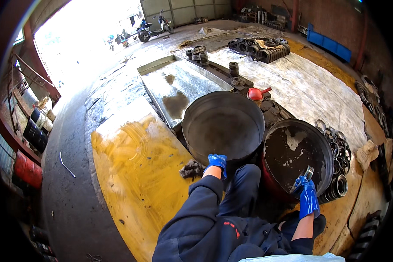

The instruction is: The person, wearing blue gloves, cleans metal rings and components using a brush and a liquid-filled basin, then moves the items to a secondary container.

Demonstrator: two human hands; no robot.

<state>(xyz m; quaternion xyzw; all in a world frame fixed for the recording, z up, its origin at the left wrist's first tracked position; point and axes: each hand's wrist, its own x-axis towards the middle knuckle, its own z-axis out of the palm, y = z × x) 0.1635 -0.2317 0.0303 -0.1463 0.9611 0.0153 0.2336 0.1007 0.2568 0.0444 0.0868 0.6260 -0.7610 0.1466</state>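
My left hand (217, 164), in a blue rubber glove, is closed at the near rim of a large round metal basin (225, 126) filled with dark grey liquid. My right hand (308, 197), gloved the same way, grips a shiny metal ring (309, 173) over the near right side of a second round tub (299, 148). That tub is red outside and holds dark liquid with pale patches of foam. Part of the ring is hidden by my fingers. A dark rag (191, 169) lies just left of my left hand.
Metal rings (338, 150) are heaped right of the tub. A red scoop (256, 93) sits behind the basins. Beyond lies a shallow metal tray (163, 83) with dark puddles. A yellow-stained board (139, 174) covers the floor at left; farther back are stacked rings (273, 53).
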